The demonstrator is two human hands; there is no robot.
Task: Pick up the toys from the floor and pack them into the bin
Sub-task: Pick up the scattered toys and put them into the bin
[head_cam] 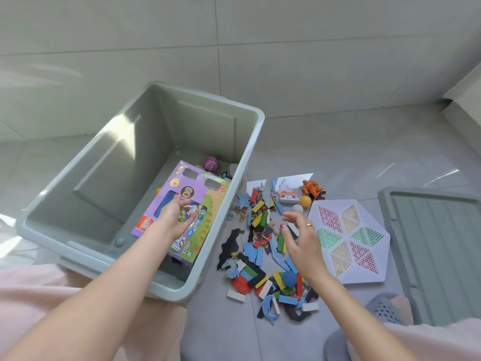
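A grey plastic bin stands tilted on the floor at the left. Inside it lie a purple game box and a small purple ball. My left hand is over the box inside the bin, cupped around a handful of glass marbles. To the right of the bin a pile of toys covers the floor: coloured wooden blocks, blue foam fish shapes, black pieces, a blue ball. My right hand hovers over this pile with fingers spread, holding nothing.
A white hexagonal mesh board lies right of the pile, the grey bin lid beyond it. An orange figure, an orange ball and a toy phone sit at the pile's far edge. Pink-clothed knees frame the bottom.
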